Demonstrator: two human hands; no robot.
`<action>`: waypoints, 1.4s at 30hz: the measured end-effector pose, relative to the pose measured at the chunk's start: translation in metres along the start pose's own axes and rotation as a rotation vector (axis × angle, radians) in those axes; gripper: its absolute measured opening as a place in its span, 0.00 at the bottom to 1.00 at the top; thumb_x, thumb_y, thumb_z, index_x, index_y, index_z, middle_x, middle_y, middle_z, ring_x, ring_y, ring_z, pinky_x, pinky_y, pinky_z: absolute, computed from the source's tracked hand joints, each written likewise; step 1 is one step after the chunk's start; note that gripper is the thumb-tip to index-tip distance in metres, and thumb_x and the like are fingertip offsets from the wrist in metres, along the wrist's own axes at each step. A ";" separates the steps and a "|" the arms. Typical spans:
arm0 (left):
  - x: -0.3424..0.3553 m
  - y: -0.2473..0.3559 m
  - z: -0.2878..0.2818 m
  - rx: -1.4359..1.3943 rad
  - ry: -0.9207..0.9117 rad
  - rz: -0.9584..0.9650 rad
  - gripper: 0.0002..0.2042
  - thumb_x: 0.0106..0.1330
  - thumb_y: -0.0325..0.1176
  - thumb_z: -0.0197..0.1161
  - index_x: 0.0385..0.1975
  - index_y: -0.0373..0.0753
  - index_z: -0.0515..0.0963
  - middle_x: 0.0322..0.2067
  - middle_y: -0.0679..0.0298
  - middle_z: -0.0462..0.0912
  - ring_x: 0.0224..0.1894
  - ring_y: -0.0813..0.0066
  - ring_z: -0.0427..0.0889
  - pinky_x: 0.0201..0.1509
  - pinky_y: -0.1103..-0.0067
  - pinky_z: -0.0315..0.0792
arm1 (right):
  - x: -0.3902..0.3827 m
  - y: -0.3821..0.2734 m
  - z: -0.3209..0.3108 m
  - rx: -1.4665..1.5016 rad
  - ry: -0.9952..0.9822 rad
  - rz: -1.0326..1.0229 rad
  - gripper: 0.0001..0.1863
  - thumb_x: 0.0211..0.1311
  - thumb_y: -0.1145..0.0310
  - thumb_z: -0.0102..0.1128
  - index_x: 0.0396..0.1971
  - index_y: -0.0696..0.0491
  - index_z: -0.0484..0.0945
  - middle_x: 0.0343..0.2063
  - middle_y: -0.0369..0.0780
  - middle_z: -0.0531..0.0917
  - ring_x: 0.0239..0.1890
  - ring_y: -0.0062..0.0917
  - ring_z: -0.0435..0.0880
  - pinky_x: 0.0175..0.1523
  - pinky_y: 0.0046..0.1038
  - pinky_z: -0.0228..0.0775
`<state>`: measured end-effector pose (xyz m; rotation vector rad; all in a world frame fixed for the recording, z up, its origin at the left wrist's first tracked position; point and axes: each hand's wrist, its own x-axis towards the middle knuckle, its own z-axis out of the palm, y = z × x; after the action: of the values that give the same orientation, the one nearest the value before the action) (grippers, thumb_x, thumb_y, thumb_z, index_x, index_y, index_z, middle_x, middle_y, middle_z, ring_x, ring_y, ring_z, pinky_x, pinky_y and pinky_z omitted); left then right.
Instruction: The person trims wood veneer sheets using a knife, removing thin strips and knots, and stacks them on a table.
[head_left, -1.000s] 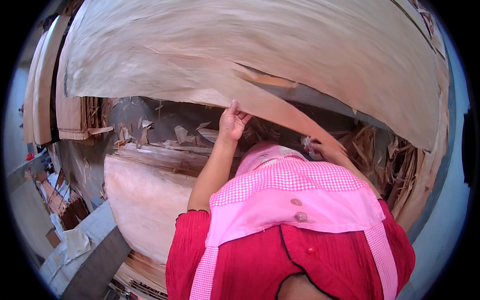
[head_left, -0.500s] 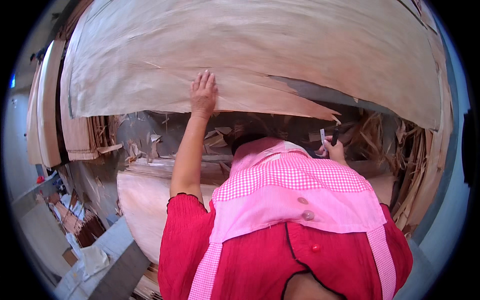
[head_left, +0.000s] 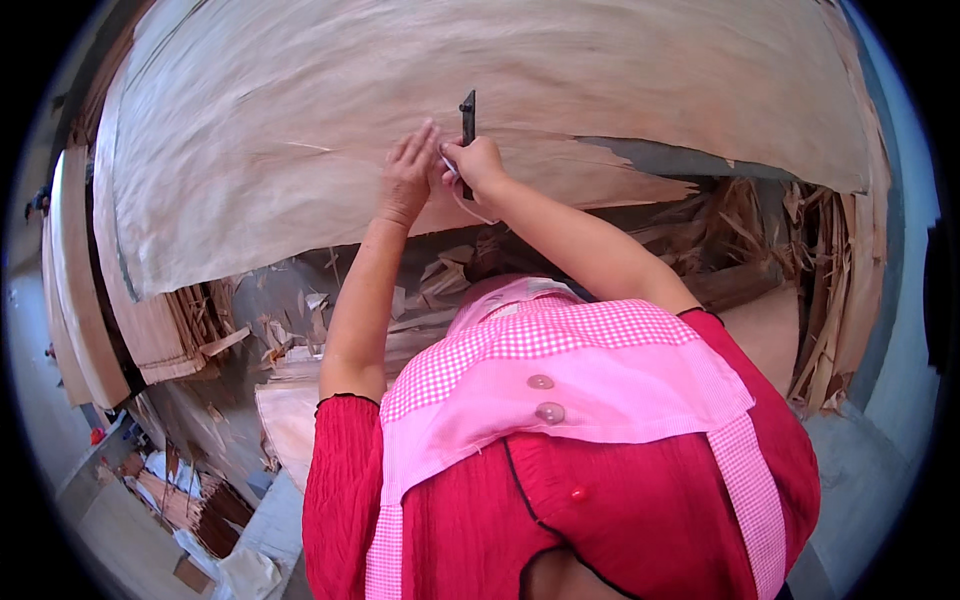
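Note:
A large pale wood veneer sheet (head_left: pixel 300 100) spans the upper view, split toward its right, where a long ragged flap (head_left: pixel 630 185) points rightward. On it lies my left hand (head_left: pixel 408 172), fingers stretched out. Right beside it, my right hand (head_left: pixel 475 167) grips a dark narrow bar-shaped tool (head_left: pixel 468 115) with a small knob near its top, held upright against the sheet. A thin pale strip hangs under that hand; what it belongs to is unclear.
Torn veneer scraps (head_left: pixel 740 230) and shavings fill the dark gap below the sheet. More veneer stacks (head_left: pixel 80 270) stand at the left. A grey ledge (head_left: pixel 275 530) with white wrapping lies at the lower left. A blue-grey wall (head_left: pixel 895 290) curves along the right.
My right hand has come from the lower right up to the middle of the sheet with the tool, beside my left hand. My left hand went from the sheet's edge to lying on its face.

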<state>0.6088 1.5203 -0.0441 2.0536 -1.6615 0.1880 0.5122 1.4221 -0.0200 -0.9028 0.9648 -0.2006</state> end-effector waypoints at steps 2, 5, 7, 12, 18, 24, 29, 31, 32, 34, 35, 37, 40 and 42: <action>-0.001 -0.001 -0.003 0.066 -0.046 0.024 0.22 0.53 0.31 0.56 0.51 0.43 0.68 0.55 0.68 0.66 0.50 0.69 0.68 0.49 0.73 0.65 | 0.002 0.004 0.005 0.058 0.015 0.015 0.07 0.56 0.70 0.53 0.23 0.57 0.73 0.16 0.38 0.76 0.12 0.19 0.72 0.16 0.21 0.63; -0.002 0.003 0.001 0.141 -0.075 -0.016 0.23 0.50 0.33 0.58 0.50 0.47 0.69 0.55 0.72 0.67 0.52 0.74 0.67 0.47 0.74 0.62 | -0.007 0.007 0.006 0.063 0.096 0.028 0.07 0.54 0.71 0.54 0.20 0.59 0.74 0.17 0.38 0.76 0.12 0.21 0.73 0.18 0.22 0.67; -0.006 0.006 0.000 0.162 -0.088 -0.074 0.22 0.50 0.32 0.57 0.50 0.50 0.70 0.54 0.76 0.67 0.53 0.75 0.66 0.49 0.75 0.60 | -0.014 0.004 0.004 -0.013 0.138 0.154 0.07 0.53 0.73 0.54 0.19 0.60 0.75 0.18 0.43 0.79 0.12 0.24 0.76 0.16 0.25 0.67; -0.002 0.013 0.010 0.278 -0.047 -0.051 0.18 0.56 0.32 0.53 0.48 0.53 0.72 0.53 0.75 0.69 0.56 0.73 0.64 0.52 0.76 0.56 | 0.003 -0.016 -0.040 -1.312 -0.042 -0.461 0.04 0.48 0.71 0.57 0.22 0.55 0.77 0.17 0.41 0.78 0.20 0.22 0.78 0.24 0.24 0.70; -0.008 -0.016 -0.003 -0.910 0.133 -0.425 0.13 0.55 0.20 0.53 0.38 0.42 0.78 0.48 0.62 0.74 0.55 0.69 0.67 0.58 0.77 0.60 | -0.077 -0.039 -0.151 -0.372 -0.588 0.042 0.06 0.50 0.69 0.58 0.24 0.56 0.75 0.17 0.34 0.75 0.21 0.19 0.74 0.28 0.22 0.67; -0.093 -0.006 -0.051 -0.769 0.392 -0.918 0.10 0.60 0.21 0.49 0.37 0.33 0.77 0.41 0.59 0.77 0.44 0.74 0.75 0.52 0.81 0.66 | -0.129 -0.053 -0.145 -1.096 -1.087 0.269 0.11 0.48 0.65 0.59 0.26 0.59 0.77 0.19 0.41 0.78 0.22 0.24 0.75 0.32 0.26 0.66; -0.186 0.003 -0.080 -0.699 0.528 -1.075 0.10 0.58 0.22 0.51 0.36 0.34 0.78 0.34 0.62 0.80 0.37 0.77 0.78 0.45 0.81 0.70 | -0.134 -0.002 -0.087 -1.508 -1.228 -0.145 0.14 0.49 0.62 0.59 0.32 0.57 0.77 0.24 0.46 0.79 0.30 0.28 0.78 0.38 0.29 0.68; -0.226 -0.009 -0.098 -0.632 0.550 -1.125 0.10 0.58 0.22 0.52 0.37 0.34 0.77 0.34 0.64 0.79 0.36 0.78 0.76 0.44 0.83 0.69 | -0.116 0.003 -0.082 -0.997 -1.195 -0.275 0.12 0.52 0.68 0.55 0.35 0.57 0.76 0.28 0.41 0.80 0.33 0.26 0.78 0.40 0.26 0.68; -0.244 -0.021 -0.112 -0.582 0.583 -1.154 0.10 0.57 0.22 0.52 0.37 0.34 0.77 0.34 0.63 0.80 0.36 0.78 0.77 0.44 0.83 0.69 | -0.109 0.000 -0.073 -0.888 -0.975 -0.281 0.11 0.54 0.70 0.53 0.36 0.58 0.76 0.29 0.40 0.80 0.33 0.24 0.78 0.41 0.24 0.68; -0.277 -0.042 -0.126 -0.522 0.641 -1.221 0.10 0.56 0.22 0.53 0.36 0.34 0.77 0.33 0.61 0.80 0.37 0.77 0.78 0.43 0.83 0.70 | -0.091 -0.015 -0.037 -0.671 -0.653 -0.241 0.11 0.57 0.71 0.50 0.39 0.58 0.73 0.29 0.38 0.79 0.31 0.21 0.77 0.39 0.22 0.68; -0.297 -0.057 -0.129 -0.537 0.711 -1.242 0.10 0.56 0.22 0.53 0.36 0.34 0.77 0.33 0.61 0.80 0.37 0.77 0.78 0.43 0.83 0.70 | -0.084 -0.024 -0.013 -0.560 -0.559 -0.201 0.13 0.58 0.70 0.50 0.41 0.57 0.72 0.27 0.38 0.79 0.29 0.20 0.77 0.37 0.21 0.69; -0.339 -0.092 -0.142 -0.571 0.831 -1.269 0.10 0.55 0.23 0.53 0.37 0.34 0.77 0.33 0.61 0.81 0.36 0.77 0.78 0.43 0.83 0.70 | -0.068 -0.029 0.051 -0.800 -0.538 -0.196 0.11 0.60 0.67 0.49 0.39 0.57 0.70 0.22 0.39 0.76 0.23 0.21 0.75 0.28 0.22 0.66; -0.376 -0.154 -0.167 -0.444 0.826 -1.315 0.12 0.56 0.24 0.52 0.41 0.34 0.75 0.36 0.60 0.80 0.39 0.75 0.77 0.46 0.81 0.69 | -0.050 0.007 0.157 -1.037 -0.521 -0.304 0.10 0.60 0.66 0.48 0.35 0.56 0.66 0.18 0.37 0.73 0.19 0.19 0.73 0.24 0.22 0.63; -0.397 -0.213 -0.198 -0.363 0.845 -1.344 0.13 0.57 0.26 0.52 0.42 0.35 0.74 0.39 0.59 0.78 0.42 0.70 0.77 0.48 0.78 0.68 | -0.031 0.044 0.226 -0.986 -0.610 -0.172 0.10 0.60 0.67 0.47 0.39 0.55 0.65 0.18 0.34 0.72 0.16 0.14 0.68 0.18 0.18 0.59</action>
<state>0.7501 1.9894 -0.0915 1.9222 0.2709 0.2022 0.6602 1.5956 0.0227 -1.8158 0.3645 0.4373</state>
